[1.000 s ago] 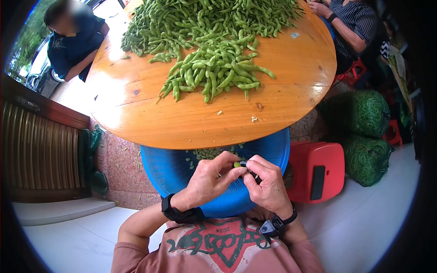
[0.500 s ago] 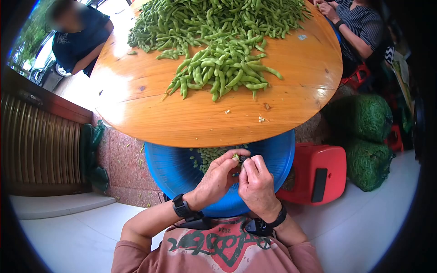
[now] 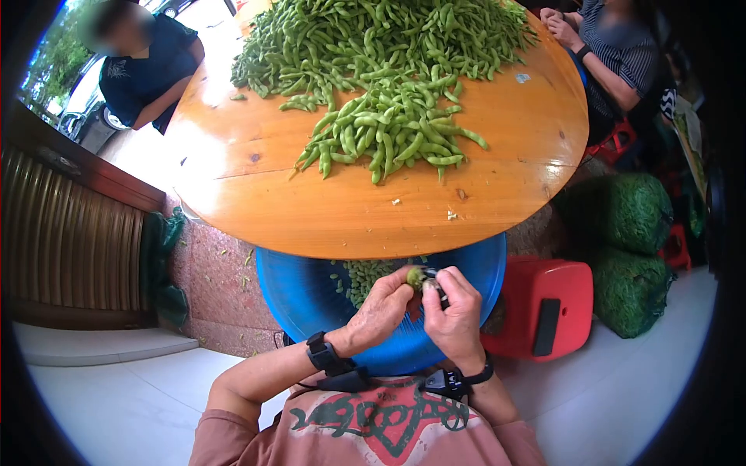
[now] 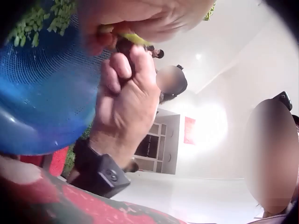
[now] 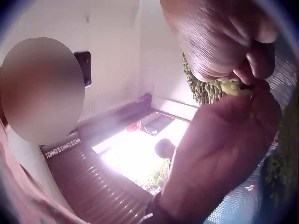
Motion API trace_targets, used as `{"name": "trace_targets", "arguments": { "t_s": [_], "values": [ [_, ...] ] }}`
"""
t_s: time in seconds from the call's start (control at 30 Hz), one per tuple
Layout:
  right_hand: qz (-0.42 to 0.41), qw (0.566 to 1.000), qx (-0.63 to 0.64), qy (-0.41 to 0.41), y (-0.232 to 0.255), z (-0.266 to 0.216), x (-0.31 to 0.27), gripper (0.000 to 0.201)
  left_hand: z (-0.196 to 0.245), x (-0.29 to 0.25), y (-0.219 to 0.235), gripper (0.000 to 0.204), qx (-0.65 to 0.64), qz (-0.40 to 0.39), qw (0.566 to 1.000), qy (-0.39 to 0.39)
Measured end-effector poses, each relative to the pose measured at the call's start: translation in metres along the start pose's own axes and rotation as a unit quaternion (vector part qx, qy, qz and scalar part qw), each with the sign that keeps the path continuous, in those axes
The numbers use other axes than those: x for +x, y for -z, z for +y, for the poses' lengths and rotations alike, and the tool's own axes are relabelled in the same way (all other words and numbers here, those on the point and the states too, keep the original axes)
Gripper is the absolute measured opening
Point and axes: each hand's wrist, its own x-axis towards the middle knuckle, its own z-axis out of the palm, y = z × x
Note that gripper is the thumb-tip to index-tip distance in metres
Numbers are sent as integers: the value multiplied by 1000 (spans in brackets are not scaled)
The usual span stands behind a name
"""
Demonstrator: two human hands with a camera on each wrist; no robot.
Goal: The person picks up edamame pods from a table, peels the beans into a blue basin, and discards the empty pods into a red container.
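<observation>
Over the blue basin [image 3: 286, 314], my two hands meet at one green soybean pod [image 3: 415, 278]. My left hand [image 3: 377, 311] pinches the pod between thumb and fingers. From the other side my right hand [image 3: 457, 320], fingers curled, grips at the same pod, with a small dark item at its fingertips whose kind I cannot tell. In the left wrist view a strip of the pod [image 4: 135, 39] shows between the hands; the right wrist view has its pale green side [image 5: 231, 88], partly covered by fingers. Shelled soybeans [image 3: 364, 279] lie in the basin.
A wooden table [image 3: 326, 225] overhangs the basin's far side, bearing a loose heap of pods [image 3: 388, 136] and a larger pile [image 3: 373, 39] behind. A red stool [image 3: 571, 303] and stuffed green net sacks [image 3: 633, 291] stand right. Two people sit at the table's sides.
The head view has turned slightly, so table and basin sit further right. Both hands stay together over the basin, their fingers shifting on the pod.
</observation>
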Motion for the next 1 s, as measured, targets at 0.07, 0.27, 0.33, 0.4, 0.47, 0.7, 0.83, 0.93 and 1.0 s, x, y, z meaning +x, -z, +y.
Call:
{"name": "trace_targets", "arguments": {
  "t_s": [0.07, 0.27, 0.33, 0.4, 0.47, 0.7, 0.83, 0.93, 1.0],
  "values": [
    [-14, 996, 35, -76, 15, 8, -2, 3, 0, 1, 12, 31, 115, -110, 986, 56],
    [40, 962, -257, -87, 128, 26, -17, 11, 79, -13, 25, 24, 484, -193, 831, -195],
    [65, 927, -339, -144, 145, 45, -31, 29, 127, -6, 32, 26, 538, 32, 836, -106],
    [56, 932, -313, -172, 149, 40, -32, 33, 148, 41, 80, 31, 619, 182, 667, -372],
    [49, 936, -284, -204, 146, 37, -29, 38, 167, 73, 103, 40, 626, 246, 632, -385],
    [34, 971, -203, -124, 111, 20, -14, 25, 156, 81, 77, 37, 660, 107, 680, -301],
    [-11, 979, -174, -107, 98, 10, -9, 14, 124, 46, 49, 28, 611, 49, 725, -316],
    [-40, 982, -160, -88, 91, 10, -10, 7, 113, 28, 35, 26, 557, 112, 743, -353],
    [-38, 982, -154, -100, 87, 3, -10, 4, 118, 16, 34, 27, 546, 164, 693, -441]
  ]
}}
